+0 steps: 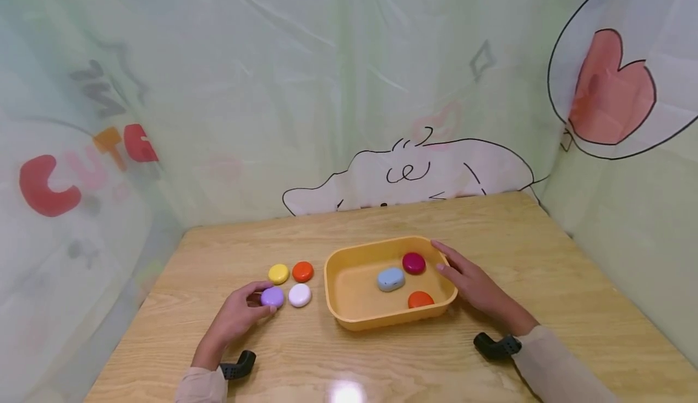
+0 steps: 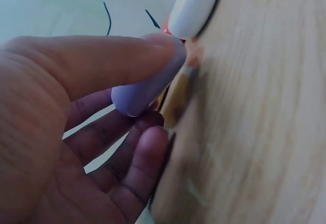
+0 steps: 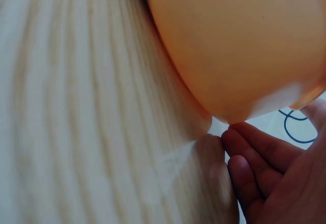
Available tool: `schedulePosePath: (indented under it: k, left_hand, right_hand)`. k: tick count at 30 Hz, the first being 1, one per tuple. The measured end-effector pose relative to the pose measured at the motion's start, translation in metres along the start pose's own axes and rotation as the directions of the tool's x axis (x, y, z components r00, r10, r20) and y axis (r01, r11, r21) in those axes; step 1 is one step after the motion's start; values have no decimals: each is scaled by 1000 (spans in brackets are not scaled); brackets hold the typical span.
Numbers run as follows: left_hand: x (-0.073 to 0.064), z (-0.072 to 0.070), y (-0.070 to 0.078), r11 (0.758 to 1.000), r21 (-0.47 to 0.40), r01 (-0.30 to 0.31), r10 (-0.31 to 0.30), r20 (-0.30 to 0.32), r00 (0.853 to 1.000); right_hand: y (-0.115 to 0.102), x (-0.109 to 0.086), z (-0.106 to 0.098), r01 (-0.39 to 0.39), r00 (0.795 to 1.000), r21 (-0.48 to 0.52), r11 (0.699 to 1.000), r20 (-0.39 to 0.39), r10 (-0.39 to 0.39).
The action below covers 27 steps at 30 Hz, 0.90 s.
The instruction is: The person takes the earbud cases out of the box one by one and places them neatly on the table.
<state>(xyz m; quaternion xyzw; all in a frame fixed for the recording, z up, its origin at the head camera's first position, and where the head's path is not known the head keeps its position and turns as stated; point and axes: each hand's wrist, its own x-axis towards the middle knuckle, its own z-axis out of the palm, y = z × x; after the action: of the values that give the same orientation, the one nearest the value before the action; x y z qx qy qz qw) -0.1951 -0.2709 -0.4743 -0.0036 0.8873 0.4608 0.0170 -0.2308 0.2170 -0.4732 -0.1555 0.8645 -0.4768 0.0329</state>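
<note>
My left hand pinches a purple rounded disc between thumb and fingers, low over the table. In the left wrist view, the thumb lies across the face of the purple disc. Right beside it is a white disc, with a yellow disc and an orange-red disc just behind. My right hand holds the right end of an orange-yellow tray, thumb over the rim. Fingertips meet the outer wall of the tray in the right wrist view.
Inside the tray lie a light blue oval piece, a dark magenta disc and an orange-red disc. All of this is on a wooden table. A printed curtain hangs behind and along both sides.
</note>
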Motion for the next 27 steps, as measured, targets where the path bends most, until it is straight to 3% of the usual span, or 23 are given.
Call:
schedulePosePath:
  k: [18,24,27]
  left_hand:
    - [5,-3,-5,998,37,-48,47,22,999]
    - [2,-13,-11,993,-119,6,-2,35,999]
    - [2,-14,-11,983,-183,14,-13,7,1000]
  right_hand:
    - [4,2,0,2,1000,-15,1000,-6,-3]
    - [5,-1,0,-2,1000,6,1000,-3,2]
    - [4,0,0,6,1000,5,1000,-6,-6]
